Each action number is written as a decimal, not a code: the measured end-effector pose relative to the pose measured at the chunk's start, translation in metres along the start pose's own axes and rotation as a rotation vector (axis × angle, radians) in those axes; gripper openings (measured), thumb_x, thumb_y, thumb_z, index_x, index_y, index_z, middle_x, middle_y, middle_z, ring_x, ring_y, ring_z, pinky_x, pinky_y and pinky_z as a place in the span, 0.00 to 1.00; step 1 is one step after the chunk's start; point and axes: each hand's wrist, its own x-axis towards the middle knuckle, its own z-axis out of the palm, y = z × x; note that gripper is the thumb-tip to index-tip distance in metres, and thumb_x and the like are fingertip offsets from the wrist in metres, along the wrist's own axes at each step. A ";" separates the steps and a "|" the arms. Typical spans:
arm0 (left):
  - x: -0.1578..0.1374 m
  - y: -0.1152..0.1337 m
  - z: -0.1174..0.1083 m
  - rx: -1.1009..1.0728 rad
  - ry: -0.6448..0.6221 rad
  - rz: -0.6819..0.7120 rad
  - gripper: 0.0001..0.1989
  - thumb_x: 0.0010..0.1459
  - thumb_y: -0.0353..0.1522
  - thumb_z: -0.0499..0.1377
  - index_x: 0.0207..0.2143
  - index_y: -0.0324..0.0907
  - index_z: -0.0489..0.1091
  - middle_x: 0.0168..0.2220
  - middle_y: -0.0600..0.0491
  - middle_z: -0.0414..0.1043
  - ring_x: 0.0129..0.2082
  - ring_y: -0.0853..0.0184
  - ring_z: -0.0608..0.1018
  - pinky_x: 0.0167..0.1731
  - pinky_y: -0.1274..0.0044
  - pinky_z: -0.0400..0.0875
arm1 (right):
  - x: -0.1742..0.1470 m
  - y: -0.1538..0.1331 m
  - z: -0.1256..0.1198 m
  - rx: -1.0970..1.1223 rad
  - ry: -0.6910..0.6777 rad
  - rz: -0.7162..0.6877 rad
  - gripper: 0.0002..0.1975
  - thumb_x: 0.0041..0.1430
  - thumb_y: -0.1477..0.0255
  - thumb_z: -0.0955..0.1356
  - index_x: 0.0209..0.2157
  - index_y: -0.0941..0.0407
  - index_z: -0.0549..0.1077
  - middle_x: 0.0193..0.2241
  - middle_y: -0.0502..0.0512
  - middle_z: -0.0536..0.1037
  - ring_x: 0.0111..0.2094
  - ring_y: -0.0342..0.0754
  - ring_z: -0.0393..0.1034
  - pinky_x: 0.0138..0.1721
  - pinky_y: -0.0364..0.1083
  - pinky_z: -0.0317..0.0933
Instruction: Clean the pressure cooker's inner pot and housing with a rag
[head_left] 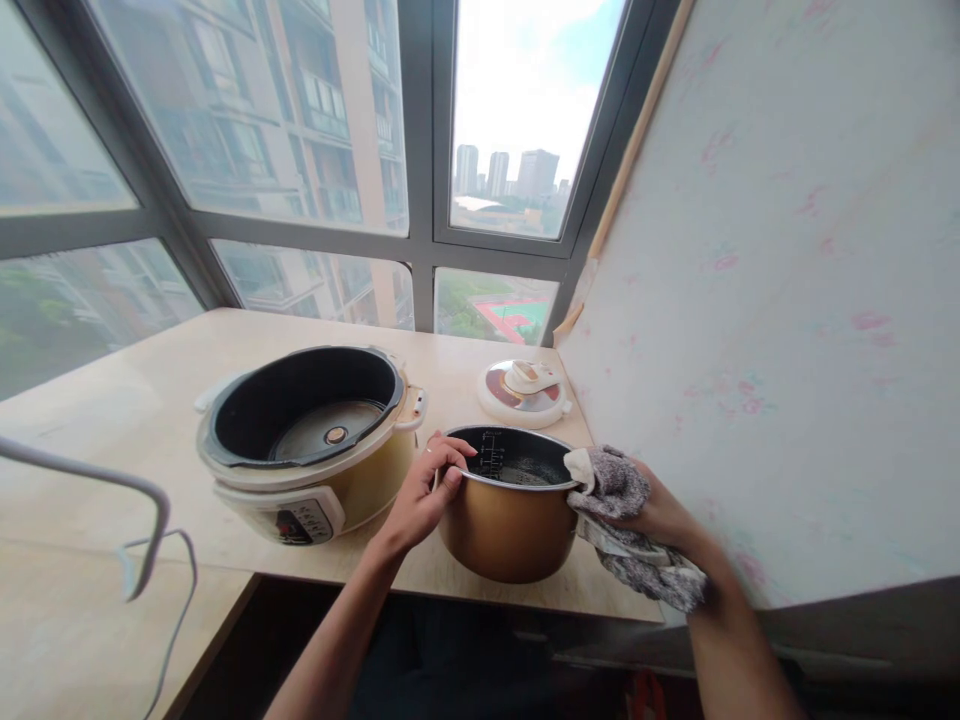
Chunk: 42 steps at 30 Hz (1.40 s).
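A golden-brown inner pot point(510, 530) with a dark inside and measuring marks stands at the front edge of the wooden counter. My left hand point(431, 490) grips its left rim, thumb outside and fingers over the edge. In my right hand point(656, 505) is a bunched grey and white cloth point(619, 490), pressed against the pot's right rim; the cloth hides most of those fingers. Left of the pot sits the pressure cooker base point(367, 470), uncovered, its dark cavity showing a round metal button at the bottom. Behind the pot lies the white and brown lid point(521, 390).
Grey-framed windows point(424, 200) rise behind the counter point(442, 345). A flower-patterned wall point(765, 300) closes off the right side. A grey cable point(176, 580) and a bent grey tube point(97, 465) are at the left. Dark space lies below the counter's front edge.
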 end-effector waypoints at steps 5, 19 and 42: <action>-0.009 0.007 -0.009 0.114 -0.120 0.097 0.16 0.70 0.42 0.51 0.42 0.44 0.75 0.49 0.44 0.79 0.54 0.58 0.77 0.69 0.55 0.50 | -0.009 -0.006 0.008 -0.034 0.036 -0.042 0.22 0.42 0.65 0.80 0.42 0.52 0.82 0.40 0.55 0.85 0.41 0.58 0.80 0.48 0.54 0.75; -0.017 0.067 0.051 0.654 -0.116 0.214 0.12 0.65 0.28 0.48 0.30 0.42 0.67 0.29 0.49 0.74 0.31 0.61 0.73 0.46 0.62 0.64 | -0.032 -0.061 0.075 -0.352 0.284 -0.063 0.23 0.49 0.69 0.73 0.49 0.50 0.75 0.45 0.56 0.83 0.45 0.57 0.79 0.47 0.52 0.74; -0.002 0.011 0.001 -0.191 0.022 -0.307 0.23 0.60 0.49 0.56 0.22 0.41 0.66 0.22 0.57 0.56 0.26 0.69 0.58 0.30 0.74 0.52 | -0.004 -0.027 0.027 -0.251 0.107 -0.388 0.37 0.50 0.69 0.76 0.63 0.55 0.69 0.62 0.62 0.73 0.63 0.61 0.68 0.65 0.56 0.61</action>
